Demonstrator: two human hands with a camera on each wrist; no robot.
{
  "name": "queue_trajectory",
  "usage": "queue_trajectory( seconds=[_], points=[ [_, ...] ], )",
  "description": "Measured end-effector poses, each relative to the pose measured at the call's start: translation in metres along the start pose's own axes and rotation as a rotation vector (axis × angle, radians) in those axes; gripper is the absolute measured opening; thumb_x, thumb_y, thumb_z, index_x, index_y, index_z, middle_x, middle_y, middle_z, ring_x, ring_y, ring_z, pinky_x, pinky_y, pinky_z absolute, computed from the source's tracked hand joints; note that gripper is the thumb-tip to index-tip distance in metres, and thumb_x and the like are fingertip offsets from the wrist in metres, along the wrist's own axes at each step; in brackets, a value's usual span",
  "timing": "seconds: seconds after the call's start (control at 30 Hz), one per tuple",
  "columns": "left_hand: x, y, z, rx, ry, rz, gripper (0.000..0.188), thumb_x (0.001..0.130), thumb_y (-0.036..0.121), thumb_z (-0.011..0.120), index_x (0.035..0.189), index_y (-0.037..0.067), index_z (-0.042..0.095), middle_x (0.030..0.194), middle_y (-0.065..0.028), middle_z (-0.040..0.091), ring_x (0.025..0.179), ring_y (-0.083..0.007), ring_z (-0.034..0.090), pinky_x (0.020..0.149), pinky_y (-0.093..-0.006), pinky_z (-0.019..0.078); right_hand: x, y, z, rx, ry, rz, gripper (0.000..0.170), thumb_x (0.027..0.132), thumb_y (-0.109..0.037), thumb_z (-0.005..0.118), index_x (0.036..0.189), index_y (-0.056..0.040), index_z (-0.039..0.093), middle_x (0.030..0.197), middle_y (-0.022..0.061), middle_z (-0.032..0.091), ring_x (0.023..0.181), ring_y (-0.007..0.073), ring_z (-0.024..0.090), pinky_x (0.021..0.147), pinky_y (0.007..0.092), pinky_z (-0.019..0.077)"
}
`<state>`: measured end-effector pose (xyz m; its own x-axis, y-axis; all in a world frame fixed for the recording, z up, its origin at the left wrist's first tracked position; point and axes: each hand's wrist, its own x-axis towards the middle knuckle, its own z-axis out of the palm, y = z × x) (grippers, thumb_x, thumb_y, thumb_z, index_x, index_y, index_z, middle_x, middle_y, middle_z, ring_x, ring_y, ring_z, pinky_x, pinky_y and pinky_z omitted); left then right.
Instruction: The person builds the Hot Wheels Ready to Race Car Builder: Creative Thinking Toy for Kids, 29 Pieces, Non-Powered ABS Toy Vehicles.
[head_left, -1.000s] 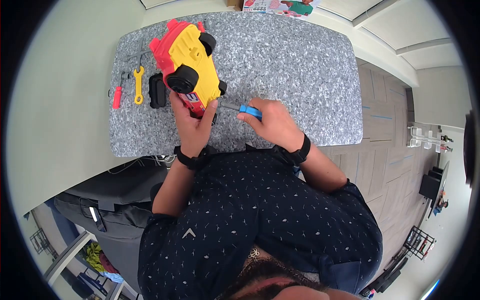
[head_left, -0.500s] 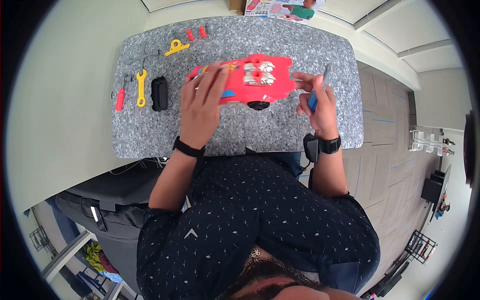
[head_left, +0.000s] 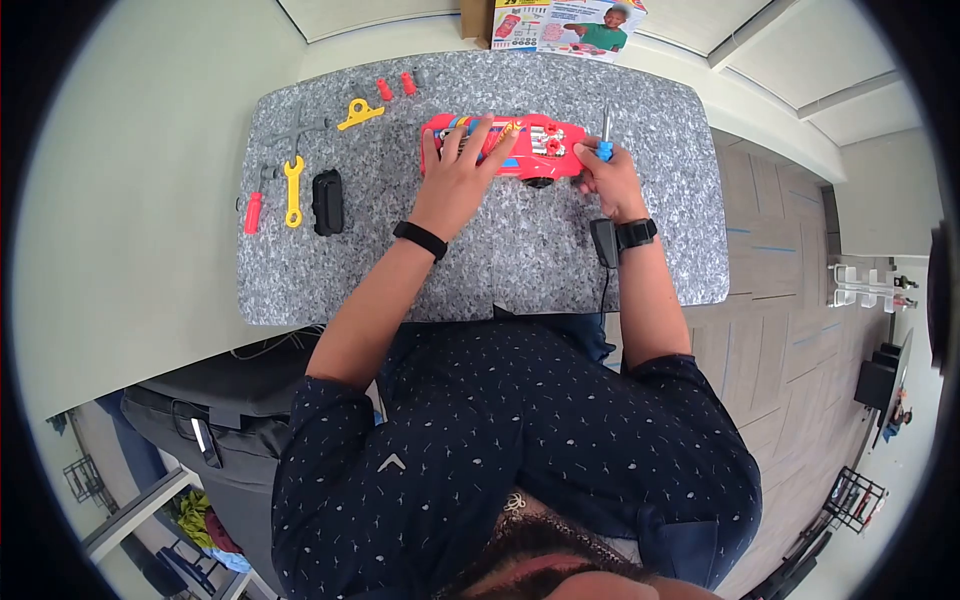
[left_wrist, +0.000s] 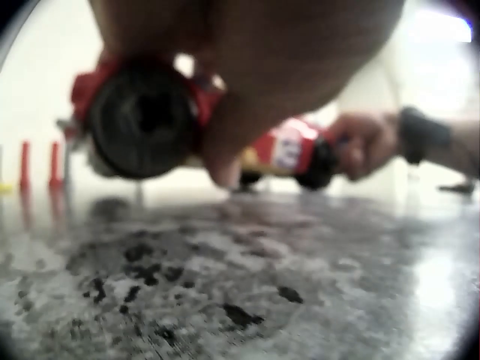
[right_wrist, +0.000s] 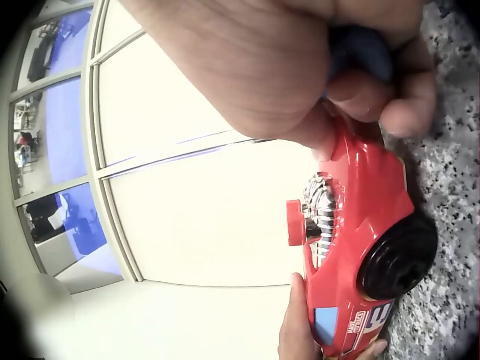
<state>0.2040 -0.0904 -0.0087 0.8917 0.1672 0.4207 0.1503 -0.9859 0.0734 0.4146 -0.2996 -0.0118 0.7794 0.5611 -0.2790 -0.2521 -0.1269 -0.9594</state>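
Note:
A red toy car (head_left: 563,165) with black wheels is wheels-down at the upper middle of the table. The left hand (head_left: 458,180) lies over one end of it, fingers spread across the roof and side. At the other end, the right hand (head_left: 612,182) holds a blue-handled screwdriver (head_left: 605,150), its grey shaft pointing away from the person, while its thumb and fingers touch the car. In the right wrist view the right hand (right_wrist: 300,75) covers the car's end, above a black wheel (right_wrist: 397,255).
On the left lie a yellow wrench (head_left: 293,192), a black part (head_left: 328,202), a red-handled tool (head_left: 253,213), a grey cross-shaped tool (head_left: 298,131) and a yellow piece (head_left: 360,114). Two red pieces (head_left: 385,90) stand near the far edge. A printed box (head_left: 570,27) is beyond the table.
The car has gone from tilted up, yellow underside showing, to wheels-down farther from the person. The left hand moved onto its top; the right hand moved to its other end with the screwdriver.

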Motion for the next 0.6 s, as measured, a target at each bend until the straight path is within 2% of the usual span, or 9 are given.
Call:
queue_trajectory(
  seconds=[0.17,0.27,0.37,0.47,0.6],
  points=[
    [0.001,-0.006,0.002,-0.079,-0.029,-0.018,0.082,0.099,-0.003,0.064,0.174,0.030,0.051,0.178,-0.0101,0.043,0.152,-0.0372,0.050,0.129,-0.0761,0.0307,-0.007,-0.014,0.001,-0.005,0.003,-0.031,0.034,0.107,-0.022,0.082,0.129,0.0015,0.071,0.074,-0.0019,0.060,0.064,0.0107,0.060,0.053,0.0300,0.0507],
    [0.001,-0.006,0.001,-0.107,-0.049,-0.034,0.084,0.099,-0.006,0.063,0.174,0.030,0.051,0.179,-0.0099,0.042,0.155,-0.0366,0.048,0.130,-0.0765,0.0293,-0.002,0.001,-0.020,0.098,0.054,-0.016,0.031,0.105,-0.021,0.080,0.125,0.0030,0.076,0.080,0.0039,0.071,0.073,0.0150,0.069,0.064,0.0350,0.0583],
    [0.001,-0.006,0.001,-0.098,-0.053,-0.037,0.085,0.099,-0.005,0.067,0.174,0.030,0.050,0.180,-0.0096,0.041,0.155,-0.0364,0.048,0.130,-0.0761,0.0287,0.007,0.023,-0.034,-0.488,0.211,-0.317,0.032,0.101,-0.020,0.081,0.120,0.0046,0.081,0.095,0.0151,0.082,0.084,0.0246,0.079,0.078,0.0405,0.0638],
    [0.002,-0.006,0.005,-0.110,-0.047,-0.037,0.086,0.098,-0.001,0.073,0.175,0.030,0.049,0.181,-0.0095,0.040,0.156,-0.0367,0.047,0.130,-0.0758,0.0285,-0.004,0.015,-0.026,-0.800,0.301,-0.356,0.035,0.096,-0.023,0.085,0.117,0.0042,0.084,0.110,0.0234,0.085,0.098,0.0325,0.084,0.090,0.0429,0.0651],
    [0.000,-0.006,0.005,-0.132,-0.059,-0.045,0.087,0.098,0.005,0.079,0.175,0.029,0.047,0.182,-0.0097,0.038,0.159,-0.0371,0.045,0.130,-0.0761,0.0277,-0.008,0.014,-0.019,-0.859,0.295,-0.330,0.038,0.092,-0.024,0.089,0.119,0.0032,0.084,0.109,0.0241,0.085,0.101,0.0359,0.084,0.091,0.0443,0.0655]
  ],
)
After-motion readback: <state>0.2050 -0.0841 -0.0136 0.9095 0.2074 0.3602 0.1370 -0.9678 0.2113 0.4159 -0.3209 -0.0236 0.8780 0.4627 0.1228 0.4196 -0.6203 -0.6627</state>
